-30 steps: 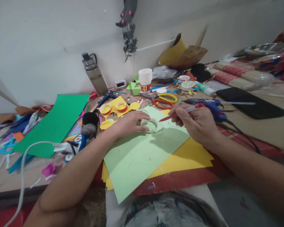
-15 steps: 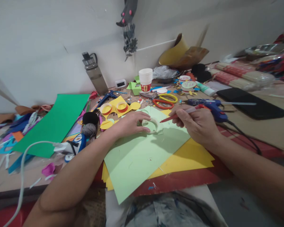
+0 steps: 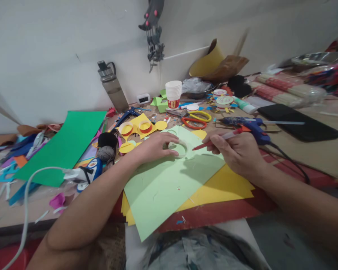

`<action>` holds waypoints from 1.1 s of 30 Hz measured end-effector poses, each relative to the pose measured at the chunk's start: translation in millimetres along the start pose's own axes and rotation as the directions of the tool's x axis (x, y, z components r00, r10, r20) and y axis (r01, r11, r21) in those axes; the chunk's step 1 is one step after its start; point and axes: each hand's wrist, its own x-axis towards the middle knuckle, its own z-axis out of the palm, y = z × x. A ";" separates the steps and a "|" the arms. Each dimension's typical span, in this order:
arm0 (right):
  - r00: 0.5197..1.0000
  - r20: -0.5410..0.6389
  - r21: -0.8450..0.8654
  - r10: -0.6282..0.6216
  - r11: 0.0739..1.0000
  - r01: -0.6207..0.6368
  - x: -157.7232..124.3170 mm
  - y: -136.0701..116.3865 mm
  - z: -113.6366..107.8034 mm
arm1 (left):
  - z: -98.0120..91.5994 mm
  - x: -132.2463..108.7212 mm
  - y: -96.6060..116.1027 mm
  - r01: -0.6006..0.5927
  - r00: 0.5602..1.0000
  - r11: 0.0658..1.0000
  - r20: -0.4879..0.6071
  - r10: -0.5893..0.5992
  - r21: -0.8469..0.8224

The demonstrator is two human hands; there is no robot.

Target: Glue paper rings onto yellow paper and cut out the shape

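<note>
My left hand (image 3: 161,145) pinches a pale ring (image 3: 185,150) between thumb and fingers and keeps it flat on a light green paper sheet (image 3: 160,195). To the right of the ring, my right hand (image 3: 233,150) grips a red pen (image 3: 202,146), its tip pointing left and just beside the ring. Whether the tip touches the paper I cannot tell. Under the green sheet lie yellow sheets (image 3: 228,183). Beyond my left hand are yellow paper pieces (image 3: 137,122) with two short rings standing on them.
Behind the sheets lie scissors (image 3: 195,123) with orange and yellow handles. A blue glue gun (image 3: 257,131) with a cord rests at the right by a black flat case (image 3: 298,122). Stacked paper cups (image 3: 173,92) and a bottle (image 3: 112,88) stand near the wall. Left is a dark green sheet (image 3: 64,146).
My right hand has shifted slightly right and down, so the pen tip is a little farther from the ring. My left hand stays on the ring.
</note>
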 end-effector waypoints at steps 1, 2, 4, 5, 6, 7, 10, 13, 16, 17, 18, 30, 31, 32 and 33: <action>1.000 0.011 -0.019 -0.021 1.000 0.022 -0.5 -0.5 -0.1 | -0.1 0.0 0.6 0.004 1.000 1.000 -0.001 -0.004 0.001; 0.999 0.028 -0.037 -0.044 0.998 0.045 -0.7 -1.1 0.1 | -0.3 -0.1 1.2 0.007 1.000 1.000 -0.001 -0.007 0.003; 0.993 0.072 -0.077 -0.092 0.992 0.098 -0.1 -2.8 0.7 | -0.6 -0.1 2.1 0.006 1.000 1.000 0.002 -0.006 0.013; 0.989 0.094 -0.100 -0.116 0.987 0.125 0.5 -3.9 1.1 | -0.7 -0.2 2.4 0.003 1.000 1.000 0.004 -0.003 0.018; 0.984 0.116 -0.122 -0.137 0.981 0.151 1.2 -5.0 1.5 | -0.8 -0.2 2.5 -0.001 1.000 1.000 0.006 0.001 0.022; 0.979 0.132 -0.142 -0.153 0.975 0.172 1.8 -6.1 1.7 | -0.8 -0.4 2.4 -0.007 1.000 1.000 0.007 0.007 0.024; 0.973 0.151 -0.190 -0.172 0.961 0.199 2.9 -8.2 2.1 | -0.5 -0.9 1.5 -0.026 1.000 0.999 0.003 0.026 0.022; 0.976 0.146 -0.224 -0.159 0.956 0.189 2.8 -7.7 2.3 | -0.4 -1.5 1.3 -0.041 0.999 0.999 -0.002 0.041 0.026; 0.983 0.129 -0.227 -0.134 0.960 0.161 2.9 -6.2 2.9 | -0.9 -1.8 2.6 -0.044 0.999 0.998 -0.011 0.044 0.036; 0.984 0.125 -0.225 -0.127 0.962 0.152 3.1 -5.7 3.2 | -1.2 -1.8 3.2 -0.041 0.999 0.998 -0.012 0.041 0.039; 0.985 0.124 -0.225 -0.121 0.963 0.147 3.4 -5.4 3.4 | -1.5 -1.8 3.9 -0.035 0.999 0.998 -0.012 0.036 0.043; 0.987 0.129 -0.226 -0.100 0.966 0.128 3.5 -5.2 3.3 | -1.4 -1.4 8.1 0.011 1.000 1.000 -0.009 -0.011 0.026; 0.986 0.126 -0.225 -0.105 0.966 0.131 3.5 -4.8 3.5 | -1.4 -1.5 8.1 0.013 1.000 1.000 -0.007 -0.012 0.022; 0.986 0.125 -0.223 -0.112 0.965 0.138 3.6 -4.3 3.7 | -1.3 -1.6 8.0 0.013 1.000 1.000 -0.004 -0.013 0.019; 0.985 0.123 -0.221 -0.119 0.964 0.144 3.7 -3.9 3.9 | -1.3 -1.8 7.9 0.013 1.000 1.000 -0.004 -0.013 0.017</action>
